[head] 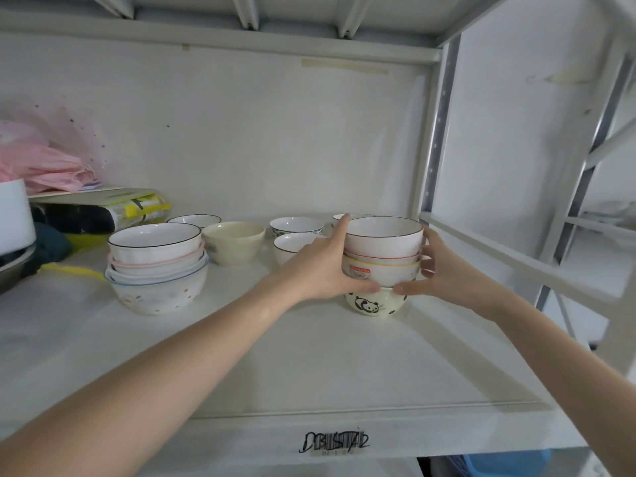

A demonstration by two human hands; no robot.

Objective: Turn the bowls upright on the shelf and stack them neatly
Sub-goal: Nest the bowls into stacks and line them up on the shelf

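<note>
While both arms reach in from the near edge of the shelf (309, 373), I see my left hand (320, 266) and right hand (444, 273) clasping a stack (383, 253) of upright bowls from either side, fingers curled round it and thumbs meeting low in front. That stack sits in a panda bowl (375, 302) standing on the shelf at right. To the left, well apart, a second stack (158, 266) of four nested bowls stands upright. Farther back, a cream bowl (234, 241) and three white bowls (296, 224) stand upright between the stacks; another rim shows behind my left fingertips. At far left lie a pink bag (41, 163) and a packet (103, 215).
</note>
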